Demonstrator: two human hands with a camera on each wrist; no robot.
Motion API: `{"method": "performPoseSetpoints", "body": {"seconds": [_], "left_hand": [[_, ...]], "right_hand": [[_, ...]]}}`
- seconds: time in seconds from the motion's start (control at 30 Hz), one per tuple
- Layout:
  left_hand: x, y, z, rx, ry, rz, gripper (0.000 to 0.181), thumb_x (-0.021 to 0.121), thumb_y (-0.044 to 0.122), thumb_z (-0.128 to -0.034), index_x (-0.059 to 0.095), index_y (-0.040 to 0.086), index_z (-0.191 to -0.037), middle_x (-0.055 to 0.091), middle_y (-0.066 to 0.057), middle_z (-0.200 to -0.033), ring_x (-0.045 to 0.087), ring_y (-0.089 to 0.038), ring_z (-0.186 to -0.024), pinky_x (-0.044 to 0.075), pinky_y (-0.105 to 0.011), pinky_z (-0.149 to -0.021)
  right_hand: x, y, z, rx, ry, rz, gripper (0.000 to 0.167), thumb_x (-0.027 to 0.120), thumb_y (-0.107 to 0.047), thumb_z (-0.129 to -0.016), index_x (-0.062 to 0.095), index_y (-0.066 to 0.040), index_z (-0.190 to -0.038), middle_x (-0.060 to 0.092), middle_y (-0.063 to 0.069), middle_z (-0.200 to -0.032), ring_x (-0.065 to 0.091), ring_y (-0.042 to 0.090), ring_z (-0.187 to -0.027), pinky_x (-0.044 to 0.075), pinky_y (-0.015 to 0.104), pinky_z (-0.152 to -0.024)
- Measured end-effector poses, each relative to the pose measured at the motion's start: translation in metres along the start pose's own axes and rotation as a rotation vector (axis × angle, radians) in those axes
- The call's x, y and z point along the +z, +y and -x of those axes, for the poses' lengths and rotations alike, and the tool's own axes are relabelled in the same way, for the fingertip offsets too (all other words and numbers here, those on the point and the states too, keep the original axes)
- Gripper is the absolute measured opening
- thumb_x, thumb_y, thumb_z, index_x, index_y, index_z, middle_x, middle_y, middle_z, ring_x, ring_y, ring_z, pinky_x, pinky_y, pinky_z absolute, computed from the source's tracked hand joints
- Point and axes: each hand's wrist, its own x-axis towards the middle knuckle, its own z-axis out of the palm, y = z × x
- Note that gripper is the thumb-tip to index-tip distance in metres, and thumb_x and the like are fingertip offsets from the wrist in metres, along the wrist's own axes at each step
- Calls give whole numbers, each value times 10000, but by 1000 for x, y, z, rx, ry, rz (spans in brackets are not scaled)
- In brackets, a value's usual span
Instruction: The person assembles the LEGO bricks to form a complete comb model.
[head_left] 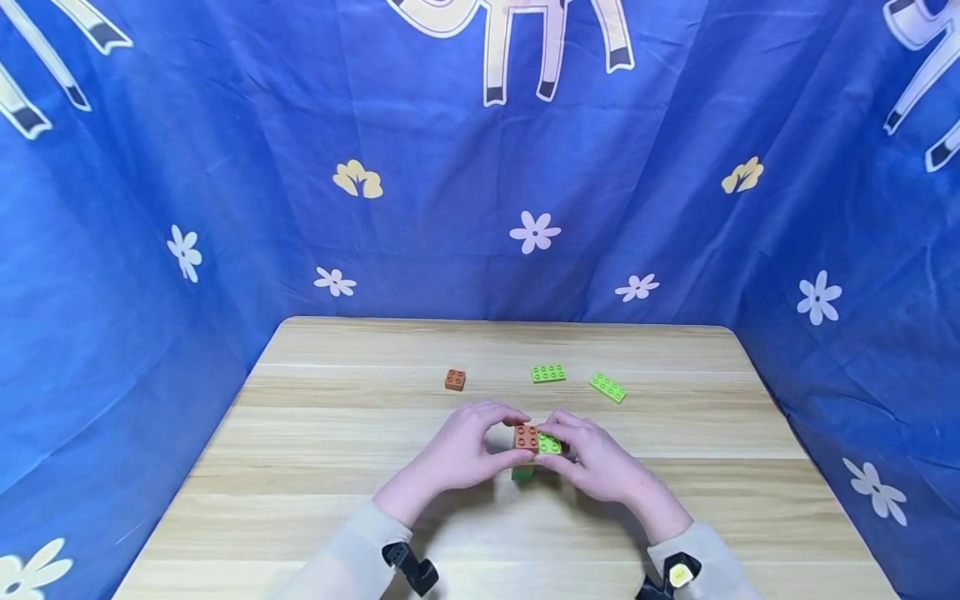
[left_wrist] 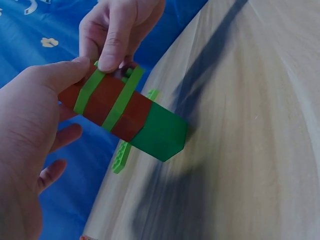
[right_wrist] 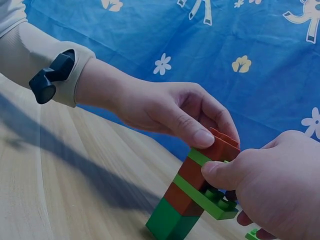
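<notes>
A tower of toy building bricks stands between both hands on the table. Its base is a dark green brick point(left_wrist: 162, 131); above it, reddish-brown bricks point(right_wrist: 192, 172) alternate with two lime green plates point(right_wrist: 206, 200), which jut out toward the right. My left hand point(head_left: 472, 446) pinches the brown top brick point(head_left: 527, 437) between thumb and fingers. With thumb and fingertips, my right hand point(head_left: 596, 458) grips the jutting part of the upper lime plate point(head_left: 550, 444). Something dark reddish shows beneath the right fingers, mostly hidden.
Beyond the hands, a loose brown brick point(head_left: 455, 380) lies at the left, with two lime plates, one near the middle point(head_left: 548, 373) and another farther right point(head_left: 608, 387). A blue patterned cloth point(head_left: 450, 250) hangs behind and beside the wooden table point(head_left: 337, 400).
</notes>
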Motion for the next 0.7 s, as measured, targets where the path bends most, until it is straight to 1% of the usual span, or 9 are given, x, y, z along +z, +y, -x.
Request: {"method": "performPoseSetpoints", "body": {"seconds": [0.13,0.3,0.43,0.53,0.7], "left_hand": [[-4,-1,1,-4,3,9,537,814,552,-900,716,224,-1313,712,120,-1258,641,-75,-1173,478,-420,-1070],[-8,-4,2,13,8,13,557,802,556,-908,702,210,-1333,713,100,-1265,649,-98,-1174,483,-447,-1064],[-11,-7,2,3,13,33,571,792,568,-913,700,198,-1337,718,101,-1265,648,-102,-1179,498,-435,-1049],[-14,-10,2,-18,15,44,580,793,579,-907,701,199,-1336,710,130,-1266,631,-82,-1193,498,-403,-1049],[-18,-13,2,-18,32,44,576,797,557,-914,702,176,-1335,700,139,-1267,625,-95,-1202,500,-407,-1046]], "right_hand": [[0,0,0,5,0,-1,359,686,-399,-1041,704,-182,-1327,585,-162,-1080,577,58,-844,520,274,-743],[1,0,0,20,-12,-5,356,694,-383,-1039,701,-182,-1333,579,-164,-1080,577,58,-848,522,272,-742],[1,0,0,8,-5,-6,346,707,-359,-1035,705,-167,-1322,585,-159,-1082,584,55,-847,529,272,-744],[2,0,0,3,-2,-2,358,706,-366,-1034,705,-157,-1325,587,-160,-1086,583,51,-847,531,273,-746],[2,0,0,18,-8,3,380,699,-385,-1035,700,-153,-1336,589,-166,-1101,581,50,-854,527,274,-750]]}}
